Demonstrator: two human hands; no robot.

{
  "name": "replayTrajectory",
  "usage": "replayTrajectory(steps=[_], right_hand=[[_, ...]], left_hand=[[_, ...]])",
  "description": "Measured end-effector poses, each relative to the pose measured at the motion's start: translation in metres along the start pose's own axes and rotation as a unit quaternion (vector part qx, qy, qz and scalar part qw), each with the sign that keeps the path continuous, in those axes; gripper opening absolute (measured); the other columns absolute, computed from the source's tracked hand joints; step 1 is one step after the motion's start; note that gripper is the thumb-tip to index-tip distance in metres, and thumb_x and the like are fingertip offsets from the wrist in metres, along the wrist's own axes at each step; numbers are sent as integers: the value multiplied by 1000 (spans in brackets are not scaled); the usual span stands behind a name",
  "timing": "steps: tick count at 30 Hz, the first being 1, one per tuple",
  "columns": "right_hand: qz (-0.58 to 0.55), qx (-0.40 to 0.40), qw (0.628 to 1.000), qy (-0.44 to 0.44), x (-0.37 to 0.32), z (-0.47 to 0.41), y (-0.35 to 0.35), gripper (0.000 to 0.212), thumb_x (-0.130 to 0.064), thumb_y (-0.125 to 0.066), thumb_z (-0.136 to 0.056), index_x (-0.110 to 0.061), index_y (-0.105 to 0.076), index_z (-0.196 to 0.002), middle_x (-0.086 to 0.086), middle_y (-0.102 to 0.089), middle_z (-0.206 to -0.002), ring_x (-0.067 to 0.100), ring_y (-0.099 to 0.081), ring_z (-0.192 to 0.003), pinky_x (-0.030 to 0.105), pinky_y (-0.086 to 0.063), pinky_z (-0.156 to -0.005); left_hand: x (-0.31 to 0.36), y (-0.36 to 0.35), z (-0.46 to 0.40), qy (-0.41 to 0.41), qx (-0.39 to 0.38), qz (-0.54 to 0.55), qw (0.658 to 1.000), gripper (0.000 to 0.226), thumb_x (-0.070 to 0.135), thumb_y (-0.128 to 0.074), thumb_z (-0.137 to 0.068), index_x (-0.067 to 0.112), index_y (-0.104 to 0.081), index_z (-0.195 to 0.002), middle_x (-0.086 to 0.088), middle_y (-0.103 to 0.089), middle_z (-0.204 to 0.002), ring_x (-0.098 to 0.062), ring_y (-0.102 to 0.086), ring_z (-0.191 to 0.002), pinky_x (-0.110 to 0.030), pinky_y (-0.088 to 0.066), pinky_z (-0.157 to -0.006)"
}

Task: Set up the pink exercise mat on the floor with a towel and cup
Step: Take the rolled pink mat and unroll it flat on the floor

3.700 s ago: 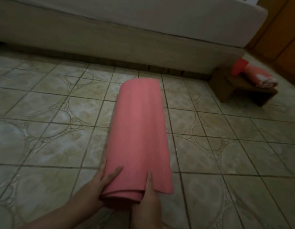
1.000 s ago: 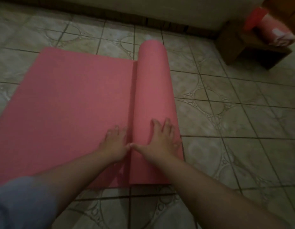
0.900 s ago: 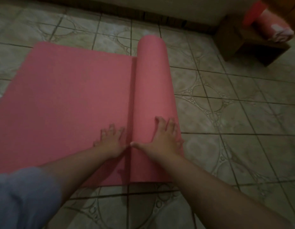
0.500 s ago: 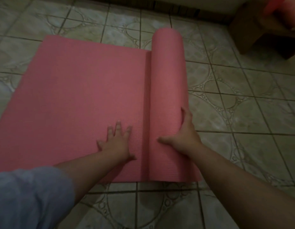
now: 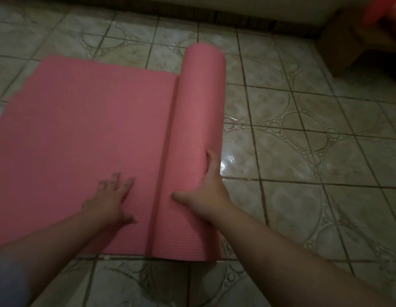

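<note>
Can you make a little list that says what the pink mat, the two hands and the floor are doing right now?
mat: pink, partly unrolled, flat part on the left
roll: still-rolled part, along the flat part's right edge
left hand: open, palm flat on the unrolled part
right hand: wrapped over the roll near its close end
floor: shiny patterned tiles
stool: wooden, top right corner

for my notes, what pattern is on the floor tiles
Beige tiles with curved ring and bubble patterns, seen in the head view.
</note>
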State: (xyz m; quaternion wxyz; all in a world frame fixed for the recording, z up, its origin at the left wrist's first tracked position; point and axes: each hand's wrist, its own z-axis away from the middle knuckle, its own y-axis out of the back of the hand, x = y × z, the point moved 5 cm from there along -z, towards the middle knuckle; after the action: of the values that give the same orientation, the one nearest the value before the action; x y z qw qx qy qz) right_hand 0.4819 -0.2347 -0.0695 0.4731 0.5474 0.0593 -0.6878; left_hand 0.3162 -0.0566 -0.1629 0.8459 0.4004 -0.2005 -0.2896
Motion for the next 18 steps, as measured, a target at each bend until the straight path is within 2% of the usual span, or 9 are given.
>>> replayTrajectory(steps=[4,9,12,14,16,18], right_hand=[[-21,-28,999,-3,7,1,14,124,-30,-88,-51,-53,-1,-136,-1,-40,-139,21,-53,-114,42,-46,-100],[-29,-42,998,-42,31,-1,58,129,-28,-92,-47,-44,-5,-142,-1,-40,-139,17,-50,-115,30,-44,-92],[45,-9,995,-89,38,-9,88,131,-30,-89,-38,-29,-17,-147,5,-30,-143,22,-41,-125,39,-44,-101],[60,38,993,-93,34,-16,104,116,-29,-79,-43,-28,-24,-146,8,-28,-141,24,-38,-126,36,-44,-100],[4,60,994,-89,30,-21,112,104,-37,-66,-46,-28,-30,-143,8,-34,-142,23,-42,-125,36,-42,-102],[-37,33,994,-96,31,-20,109,114,-51,-71,-42,-24,-31,-145,6,-40,-146,22,-45,-128,40,-38,-108]], left_hand=[[-11,-7,9,-10,11,-1,1000,117,69,-66,-65,34,10,-147,-7,23,-157,-34,10,-145,-55,-21,-114],[-14,-10,9,-6,16,1,1000,116,70,-65,-65,34,7,-148,-9,17,-158,-35,7,-145,-53,-22,-114],[-8,-3,9,6,22,32,999,115,67,-70,-62,31,-5,-149,-12,5,-159,-37,-4,-145,-50,-21,-116],[-2,2,9,15,50,66,996,107,69,-66,-64,25,-17,-149,-16,-5,-158,-39,-12,-144,-48,-21,-116],[7,4,9,31,78,70,994,102,73,-60,-65,20,-26,-145,-18,-12,-156,-39,-17,-141,-47,-24,-114],[18,2,9,36,91,36,995,104,77,-56,-65,18,-25,-144,-16,-10,-157,-39,-14,-141,-49,-25,-114]])
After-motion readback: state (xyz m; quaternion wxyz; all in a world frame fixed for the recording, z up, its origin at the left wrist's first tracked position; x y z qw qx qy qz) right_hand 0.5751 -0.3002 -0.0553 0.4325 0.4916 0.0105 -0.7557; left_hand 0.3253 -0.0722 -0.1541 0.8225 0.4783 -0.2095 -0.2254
